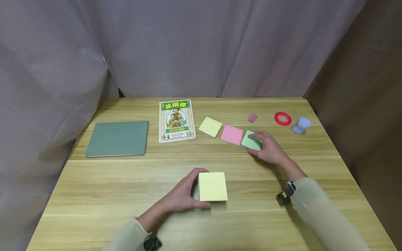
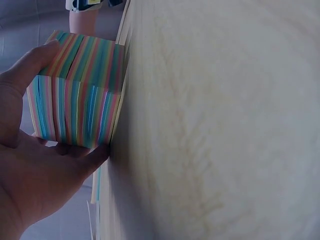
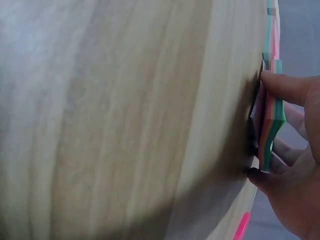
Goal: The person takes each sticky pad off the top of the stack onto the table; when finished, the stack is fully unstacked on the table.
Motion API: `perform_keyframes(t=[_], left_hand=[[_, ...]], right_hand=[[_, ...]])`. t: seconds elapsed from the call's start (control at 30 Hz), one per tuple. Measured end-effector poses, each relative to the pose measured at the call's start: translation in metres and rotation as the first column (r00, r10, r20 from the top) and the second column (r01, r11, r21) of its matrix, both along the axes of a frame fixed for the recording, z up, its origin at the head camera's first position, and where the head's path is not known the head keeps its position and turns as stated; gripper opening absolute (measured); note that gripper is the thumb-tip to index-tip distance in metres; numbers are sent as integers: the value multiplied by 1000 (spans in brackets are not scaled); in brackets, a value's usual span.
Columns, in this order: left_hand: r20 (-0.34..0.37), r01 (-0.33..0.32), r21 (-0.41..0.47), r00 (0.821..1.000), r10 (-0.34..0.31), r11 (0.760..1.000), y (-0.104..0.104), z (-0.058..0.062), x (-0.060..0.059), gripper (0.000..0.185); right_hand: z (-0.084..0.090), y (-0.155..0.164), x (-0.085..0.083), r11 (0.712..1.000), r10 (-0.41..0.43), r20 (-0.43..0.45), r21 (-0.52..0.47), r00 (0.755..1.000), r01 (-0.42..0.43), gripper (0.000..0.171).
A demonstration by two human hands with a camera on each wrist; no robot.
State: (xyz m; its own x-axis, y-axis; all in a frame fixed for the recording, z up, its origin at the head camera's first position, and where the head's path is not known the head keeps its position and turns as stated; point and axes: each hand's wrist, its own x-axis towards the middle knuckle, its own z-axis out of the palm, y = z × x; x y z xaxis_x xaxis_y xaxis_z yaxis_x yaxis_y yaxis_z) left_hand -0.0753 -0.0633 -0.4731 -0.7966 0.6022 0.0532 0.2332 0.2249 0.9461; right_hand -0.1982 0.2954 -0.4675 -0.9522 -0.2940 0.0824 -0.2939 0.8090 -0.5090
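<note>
Left hand (image 1: 183,195) grips note block (image 1: 213,186) — right hand (image 1: 268,148) pinches green pad (image 1: 251,141)

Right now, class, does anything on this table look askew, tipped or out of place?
Mostly tidy. The white cup at the far right lies tipped on its side beside the red tape ring. The yellow, pink and green sticky-note pads sit in a slanted row, each turned off square to the table edge.

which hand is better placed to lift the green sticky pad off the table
Right, probably. The right hand already grips the green pad, fingers curled round its edges. The left hand is farther off, holding the thick yellow-topped note block.
</note>
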Motion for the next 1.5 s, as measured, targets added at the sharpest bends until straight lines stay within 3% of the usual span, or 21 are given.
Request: perform_keyframes(t=[0.63, 0.87, 1.0, 1.1, 1.23, 1.4, 1.5], left_hand=[[-5, 2, 14, 1000, -2, 1000, 1, 1, -2, 89], [-9, 3, 22, 1000, -3, 1000, 0, 1, -2, 89], [-14, -2, 21, 1000, 2, 1000, 0, 0, -1, 90], [-15, -2, 15, 1000, 2, 1000, 1, -1, 0, 91], [-29, -4, -13, 1000, 4, 1000, 1, -1, 1, 91], [-35, -7, -61, 999, 5, 998, -1, 0, 0, 93], [-19, -1, -65, 1000, 0, 998, -1, -1, 1, 93]], right_hand=[[1, 2, -6, 997, 34, 40, 65, 999, -36, 54], [27, -17, 9, 990, 46, -80, 134, 996, -35, 53], [49, -44, 31, 983, 145, -70, 119, 987, -136, 51], [62, -67, 55, 962, 255, -22, 111, 967, -251, 54], [71, -95, 85, 913, 397, 36, 88, 917, -398, 58], [68, -119, 114, 847, 520, 69, 82, 851, -525, 69], [63, -126, 124, 820, 554, 63, 129, 830, -557, 79]])
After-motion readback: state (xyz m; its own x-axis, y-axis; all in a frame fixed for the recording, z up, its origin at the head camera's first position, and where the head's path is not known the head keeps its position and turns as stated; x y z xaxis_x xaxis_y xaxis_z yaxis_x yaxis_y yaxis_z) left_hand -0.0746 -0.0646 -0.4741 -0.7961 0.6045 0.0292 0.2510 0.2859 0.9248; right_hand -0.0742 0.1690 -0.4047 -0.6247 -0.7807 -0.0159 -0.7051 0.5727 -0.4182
